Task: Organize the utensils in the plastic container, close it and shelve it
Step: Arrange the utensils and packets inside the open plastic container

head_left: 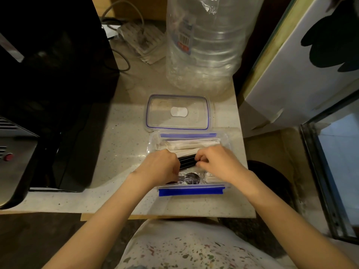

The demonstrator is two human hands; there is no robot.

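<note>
A clear plastic container (191,191) with blue clips stands open on the counter near its front edge. Inside lie black utensils (187,162), paper-wrapped items (186,144) along the far side and wrapped black plastic cutlery (191,178) near the front. My left hand (160,165) and my right hand (217,159) both reach into the container, each gripping one end of the bundle of black utensils. The clear lid (177,112) with a blue seal lies flat on the counter just behind the container.
A big clear water jug (204,43) stands behind the lid. A black appliance (54,90) fills the left side, with cables and a power strip (141,39) behind. A white panel (303,70) leans at the right, past the counter edge (242,152).
</note>
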